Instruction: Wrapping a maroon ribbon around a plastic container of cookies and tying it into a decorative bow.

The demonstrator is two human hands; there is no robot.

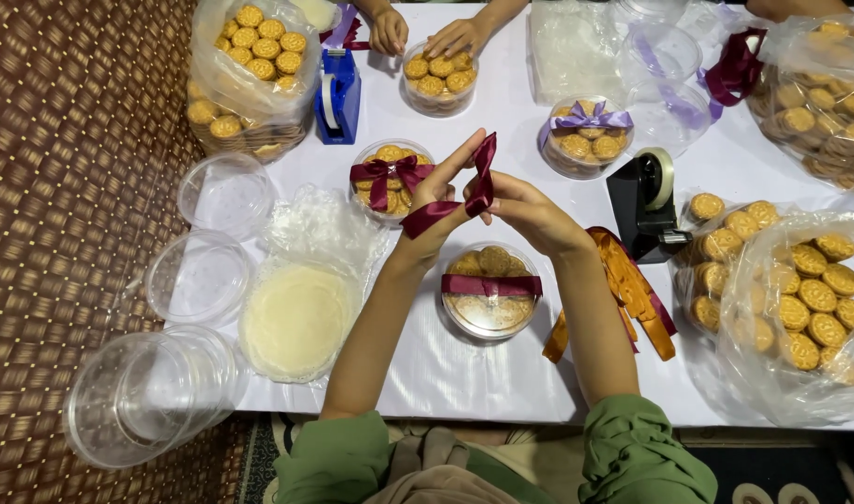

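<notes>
Both hands are working above the middle of the white desk [502, 373]. The left hand [436, 196] is pinching one end of a dark red ribbon [464, 191] between thumb and fingers, with the tail trailing down across the wrist. The right hand [530, 210] is gripping the same ribbon from the other side, its fingers closing on a folded loop that is standing up between the two hands. Fingertips of both hands are meeting at the ribbon.

Directly below the hands, nearer the person, a round clear tub of biscuits [490, 291] is sitting on the desk with a band of dark red ribbon running across its lid. The held ribbon is hanging just above it, not touching.

Behind the left hand, a second tub with a finished red bow [388, 177] is resting. A tub with a purple bow [586, 135] is lying farther back to the right. Orange ribbons [623, 289] are lying just beside the right forearm. A black tape dispenser [646, 201] is standing right of the hands, a blue tape dispenser [338, 98] well to the back left. Bags of biscuits [805, 308] are sitting at the right edge. Empty clear lids [203, 275] are lying on the left. Another person's hands [427, 35] are touching a tub at the far edge.
</notes>
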